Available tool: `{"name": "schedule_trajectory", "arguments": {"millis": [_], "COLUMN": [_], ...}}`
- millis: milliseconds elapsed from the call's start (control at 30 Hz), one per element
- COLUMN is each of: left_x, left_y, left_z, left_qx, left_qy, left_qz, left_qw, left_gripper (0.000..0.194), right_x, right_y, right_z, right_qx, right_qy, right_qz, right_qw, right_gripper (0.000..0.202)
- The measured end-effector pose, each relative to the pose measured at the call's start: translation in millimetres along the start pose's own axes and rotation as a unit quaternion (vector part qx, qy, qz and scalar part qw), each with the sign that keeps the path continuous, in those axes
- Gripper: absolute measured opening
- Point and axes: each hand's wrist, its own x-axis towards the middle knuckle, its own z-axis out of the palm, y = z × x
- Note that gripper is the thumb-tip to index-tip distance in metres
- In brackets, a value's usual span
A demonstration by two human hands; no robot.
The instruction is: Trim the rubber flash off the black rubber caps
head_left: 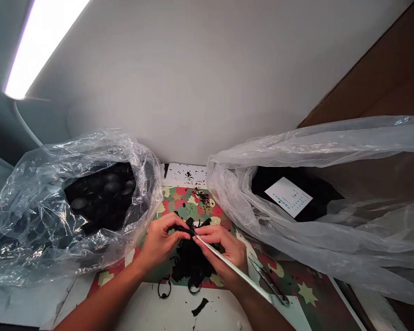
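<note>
My left hand point(163, 239) is closed, thumb and forefinger pinching a small black rubber-looking piece point(186, 228). Facing it, my right hand point(226, 250) grips a long, slim, pale metallic tool point(239, 273), whose tip meets the black piece between my fingertips. The exact kind of tool is hard to make out. Below both hands lies a heap of black scraps point(193, 262). Two thin black rings, a left one point(164, 288) and a right one point(194, 287), lie at its near edge, with a loose black strip point(200, 307) closer to me.
On the left, a clear plastic bag point(148, 170) holds many round black parts point(112, 186). Another open plastic bag point(234, 184) on the right contains black material and a white printed card point(289, 197). A slim metal hand tool point(269, 281) lies right of my wrist. A lamp point(41, 41) shines upper left.
</note>
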Motion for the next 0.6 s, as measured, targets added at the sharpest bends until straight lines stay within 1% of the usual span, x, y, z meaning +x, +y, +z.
{"name": "schedule_trajectory", "arguments": {"millis": [133, 200, 433, 600], "left_x": [0.0, -0.3, -1.8, -2.2], "left_y": [-0.8, -1.6, -3.2, -3.1], "left_z": [-0.7, -0.5, 0.3, 0.4], "left_qx": [0.017, 0.021, 0.027, 0.029], "left_qy": [-0.003, -0.002, 0.0, -0.006], "left_qz": [0.003, 0.004, 0.012, 0.015], "left_qw": [1.0, 1.0, 1.0, 0.999], "left_gripper": [0.01, 0.01, 0.012, 0.012], "right_x": [-1.4, -1.5, -2.8, -2.2], "right_y": [2.0, 2.8, 4.8, 3.6], "right_z": [0.0, 0.0, -0.3, -1.5], "right_qx": [-0.014, -0.02, -0.032, -0.041], "right_qy": [-0.042, -0.052, -0.07, -0.065], "right_qz": [-0.021, -0.03, -0.022, -0.026], "right_qw": [0.999, 0.998, 0.997, 0.997], "right_gripper": [0.013, 0.014, 0.012, 0.013]}}
